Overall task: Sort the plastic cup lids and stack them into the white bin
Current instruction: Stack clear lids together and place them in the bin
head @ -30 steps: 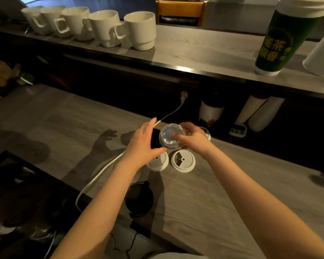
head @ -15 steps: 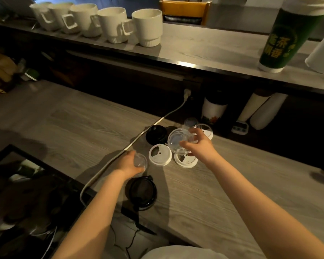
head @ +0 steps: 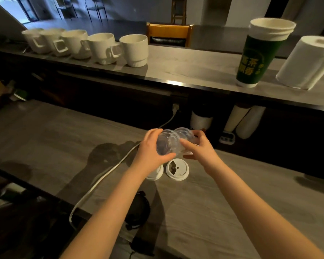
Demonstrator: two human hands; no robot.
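Note:
My left hand grips a clear plastic lid held up above the counter. My right hand holds a second clear lid right behind the first, the two lids touching or overlapping. Below them on the grey wooden counter lie two white lids: one in full view, the other half hidden under my left wrist. A black lid lies nearer to me, partly behind my left forearm. No white bin is in view.
A white cable runs across the counter from a wall socket. On the raised shelf stand several white mugs, a green paper cup stack and a paper towel roll. Cup sleeves lie under the shelf.
My left hand rose from the counter with a clear lid and met my right hand. The two clear lids are now held together; before they were apart.

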